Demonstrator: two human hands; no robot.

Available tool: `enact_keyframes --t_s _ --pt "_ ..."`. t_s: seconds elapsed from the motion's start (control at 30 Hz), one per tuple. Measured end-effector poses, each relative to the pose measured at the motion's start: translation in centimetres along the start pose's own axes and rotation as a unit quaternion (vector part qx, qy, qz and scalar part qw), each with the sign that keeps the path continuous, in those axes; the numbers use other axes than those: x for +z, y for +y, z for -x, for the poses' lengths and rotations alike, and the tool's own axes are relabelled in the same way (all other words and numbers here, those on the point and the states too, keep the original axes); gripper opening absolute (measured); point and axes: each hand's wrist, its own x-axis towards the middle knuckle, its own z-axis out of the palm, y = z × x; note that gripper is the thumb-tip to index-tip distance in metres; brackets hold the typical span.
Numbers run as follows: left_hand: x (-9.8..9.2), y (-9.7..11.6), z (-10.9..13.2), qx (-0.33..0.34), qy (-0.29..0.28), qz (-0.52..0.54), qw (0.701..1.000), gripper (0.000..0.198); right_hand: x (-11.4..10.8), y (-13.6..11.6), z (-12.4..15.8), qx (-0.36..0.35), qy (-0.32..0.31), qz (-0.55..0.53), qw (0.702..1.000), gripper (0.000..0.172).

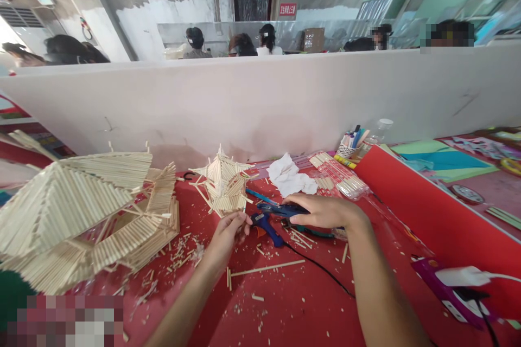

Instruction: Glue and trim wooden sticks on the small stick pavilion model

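Note:
My left hand [228,231] pinches a thin wooden stick at the edge of a small stick-built roof piece [223,181] on the red table [293,303]. My right hand [325,211] is closed over the top of a blue glue gun [271,222], whose nozzle points left toward the left fingertips. The gun's black cord [321,274] trails toward me across the table. A long loose stick [268,268] lies just in front of my hands.
A large stick model house [81,211] stands at the left. Crumpled white tissue [290,178], packets of sticks [340,176] and a pen cup [350,146] sit behind. A white partition [260,103] backs the table. Stick scraps litter the surface. A purple power strip [451,293] lies right.

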Motion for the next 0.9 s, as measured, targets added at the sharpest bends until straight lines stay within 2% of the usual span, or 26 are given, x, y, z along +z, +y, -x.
enact_keyframes --t_s 0.23,0.5,0.9 --pt "0.0 -0.6 0.1 -0.009 -0.018 -0.022 1.0 0.04 -0.4 -1.4 0.3 -0.005 -0.044 -0.008 0.999 0.038" --pt "-0.3 -1.1 0.1 0.008 -0.037 -0.069 0.997 0.037 0.2 -1.7 -0.4 -0.037 -0.052 0.002 0.998 0.045" --pt "-0.2 -1.0 0.1 -0.008 -0.036 -0.092 0.995 0.033 0.6 -2.3 -0.9 -0.08 -0.045 0.003 0.996 0.037"
